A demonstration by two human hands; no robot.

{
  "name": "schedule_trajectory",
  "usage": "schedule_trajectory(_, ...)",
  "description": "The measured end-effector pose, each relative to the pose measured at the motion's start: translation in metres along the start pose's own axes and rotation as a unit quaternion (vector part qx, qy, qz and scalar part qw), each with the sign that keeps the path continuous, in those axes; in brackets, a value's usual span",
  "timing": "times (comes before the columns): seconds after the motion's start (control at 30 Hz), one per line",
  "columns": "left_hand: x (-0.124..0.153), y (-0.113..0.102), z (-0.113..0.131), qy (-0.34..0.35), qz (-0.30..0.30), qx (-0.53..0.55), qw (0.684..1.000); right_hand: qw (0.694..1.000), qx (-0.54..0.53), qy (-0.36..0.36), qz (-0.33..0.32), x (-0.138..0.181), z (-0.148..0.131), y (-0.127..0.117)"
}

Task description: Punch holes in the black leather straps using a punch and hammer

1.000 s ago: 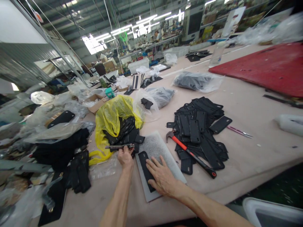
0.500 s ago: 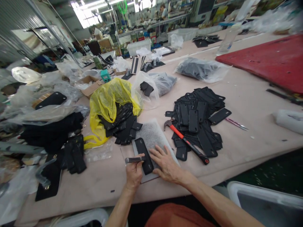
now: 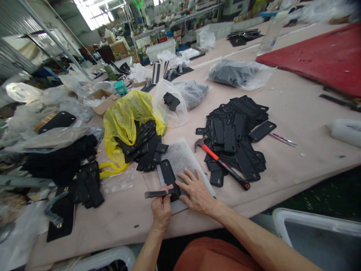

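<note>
My left hand is closed around a slim dark metal tool whose tip lies at the near end of a black leather piece. That piece rests on a grey pad near the table's front edge. My right hand lies flat, fingers spread, on the pad and against the piece's right side, pressing it down.
A red-handled hammer lies right of the pad, against a heap of black pieces. A yellow bag spilling more black pieces sits behind the pad. Clear bags, black goods and clutter fill the left; a red mat lies far right.
My left hand brought the tool from the far side of the pad to the near end of the black piece. The piece shifted slightly under my right hand. The view tilted down.
</note>
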State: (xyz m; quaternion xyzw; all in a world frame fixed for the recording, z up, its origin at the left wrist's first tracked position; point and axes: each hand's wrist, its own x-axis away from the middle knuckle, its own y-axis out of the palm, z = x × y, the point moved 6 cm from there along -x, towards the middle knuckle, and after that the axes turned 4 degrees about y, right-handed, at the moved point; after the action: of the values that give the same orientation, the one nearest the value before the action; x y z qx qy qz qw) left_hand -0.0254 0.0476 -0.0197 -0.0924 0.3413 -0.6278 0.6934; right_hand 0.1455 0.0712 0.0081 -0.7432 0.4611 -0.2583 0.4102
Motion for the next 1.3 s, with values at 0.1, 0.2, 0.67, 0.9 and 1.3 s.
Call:
schedule_trajectory(0.1,0.0,0.001,0.001,0.005,-0.005,-0.003,1.0,1.0,-0.002,-0.002,0.002,0.0,0.0,-0.001)
schedule_trajectory(0.2,-0.001,0.001,0.004,0.02,-0.013,-0.003,1.0,1.0,-0.004,-0.003,0.001,0.0,0.001,-0.001)
schedule_trajectory(0.67,-0.002,0.012,0.013,0.091,-0.025,-0.076,0.993,1.0,-0.011,0.003,0.006,0.001,0.002,0.002)
schedule_trajectory(0.9,-0.004,0.013,0.022,0.133,-0.015,-0.096,0.986,0.999,-0.021,0.007,0.038,0.003,0.013,-0.018)
schedule_trajectory(1.3,-0.004,0.013,0.021,0.119,-0.003,-0.052,0.991,0.927,0.253,0.266,0.078,0.025,0.139,-0.071)
